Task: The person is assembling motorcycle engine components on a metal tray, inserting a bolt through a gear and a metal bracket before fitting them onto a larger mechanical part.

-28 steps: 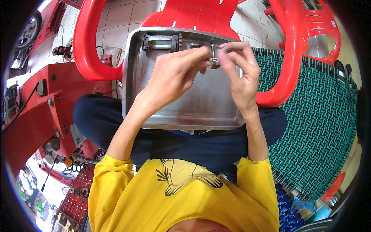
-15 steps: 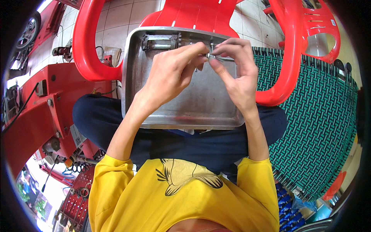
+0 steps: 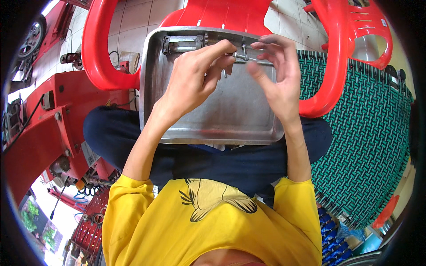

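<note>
My left hand (image 3: 195, 75) is above the tray, its thumb and forefinger closed on a small metal piece (image 3: 234, 54), mostly hidden by the fingertips. My right hand (image 3: 282, 75) is open just to the right, thumb and fingers apart, with nothing seen held in it. Between the hands a thin silver metal rod with a crosspiece (image 3: 244, 57) shows; whether it touches my left fingertips I cannot tell. A dark-ended metal part shaped like a bicycle pedal (image 3: 184, 44) lies in the tray's far left corner, beyond my left hand.
The shallow metal tray (image 3: 213, 126) rests between my legs and a red plastic chair (image 3: 217, 17), whose arms curve around both sides. Red machinery (image 3: 66, 111) stands on the left. A green woven surface (image 3: 359, 137) lies to the right, with another red chair (image 3: 370, 31) behind it.
My right hand has drawn back to the right and its fingers have spread, away from the small piece. My left hand keeps its pinch, nearly in place.
</note>
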A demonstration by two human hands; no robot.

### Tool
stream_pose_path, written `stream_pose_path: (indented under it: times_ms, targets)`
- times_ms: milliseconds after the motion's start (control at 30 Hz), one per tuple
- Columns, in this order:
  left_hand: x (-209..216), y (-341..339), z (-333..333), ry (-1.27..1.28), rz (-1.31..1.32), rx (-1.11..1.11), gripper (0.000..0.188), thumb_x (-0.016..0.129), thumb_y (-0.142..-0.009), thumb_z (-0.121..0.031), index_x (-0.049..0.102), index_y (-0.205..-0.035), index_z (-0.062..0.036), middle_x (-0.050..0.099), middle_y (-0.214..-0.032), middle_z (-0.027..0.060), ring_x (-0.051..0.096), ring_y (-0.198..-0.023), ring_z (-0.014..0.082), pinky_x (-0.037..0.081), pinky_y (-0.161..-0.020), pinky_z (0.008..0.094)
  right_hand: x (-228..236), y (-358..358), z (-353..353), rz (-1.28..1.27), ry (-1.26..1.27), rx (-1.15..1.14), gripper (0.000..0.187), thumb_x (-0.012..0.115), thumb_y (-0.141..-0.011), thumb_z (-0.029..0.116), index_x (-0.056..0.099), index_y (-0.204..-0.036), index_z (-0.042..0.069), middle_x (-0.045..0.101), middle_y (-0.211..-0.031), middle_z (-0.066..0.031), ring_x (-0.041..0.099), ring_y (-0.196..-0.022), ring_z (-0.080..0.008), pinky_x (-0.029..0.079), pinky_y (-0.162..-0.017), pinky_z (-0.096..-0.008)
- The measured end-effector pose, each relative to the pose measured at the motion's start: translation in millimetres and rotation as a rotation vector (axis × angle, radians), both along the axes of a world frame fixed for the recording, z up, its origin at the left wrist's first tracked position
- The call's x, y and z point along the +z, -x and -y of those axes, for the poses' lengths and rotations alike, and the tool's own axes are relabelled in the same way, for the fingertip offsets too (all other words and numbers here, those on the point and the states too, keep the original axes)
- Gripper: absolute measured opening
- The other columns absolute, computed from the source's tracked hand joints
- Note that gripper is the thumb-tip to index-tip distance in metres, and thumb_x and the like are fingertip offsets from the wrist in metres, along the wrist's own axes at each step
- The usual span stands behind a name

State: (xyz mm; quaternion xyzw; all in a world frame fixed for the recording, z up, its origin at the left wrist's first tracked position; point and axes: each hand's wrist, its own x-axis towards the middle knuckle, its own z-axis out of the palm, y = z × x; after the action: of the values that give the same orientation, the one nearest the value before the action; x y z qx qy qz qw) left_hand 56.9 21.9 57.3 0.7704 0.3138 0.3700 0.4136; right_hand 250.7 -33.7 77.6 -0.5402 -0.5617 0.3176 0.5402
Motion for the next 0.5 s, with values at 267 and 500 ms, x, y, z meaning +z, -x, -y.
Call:
stream_pose_path:
  times_ms: [267,500]
  targets:
    - [-5.6,-1.0,3.5,-0.042,0.031,0.015,0.013,0.063,-0.1,-0.001,0.063,-0.112,-0.0036,0.071,-0.078,0.009,0.069,-0.065,0.0231,0.052,-0.06,0.0329,-5.6,-8.6,-0.2,0.357,-0.222,0.039,0.031,0.08,-0.093,0.015,0.066,-0.116,0.001,0.06,-0.121,-0.0061,0.061,-0.112,-0.0189,0.049,-0.098,-0.0332]
    - [-1.4,-3.5,17.7,0.059,0.088,0.005,0.014,0.059,-0.101,0.003,0.063,-0.114,-0.0008,0.071,-0.081,0.0087,0.066,-0.064,0.0172,0.053,-0.06,0.0299,-0.1,-16.4,6.2,0.255,0.003,0.052,0.032,0.078,-0.095,0.032,0.076,-0.101,0.0,0.066,-0.112,-0.0092,0.065,-0.102,-0.021,0.053,-0.086,-0.0339]
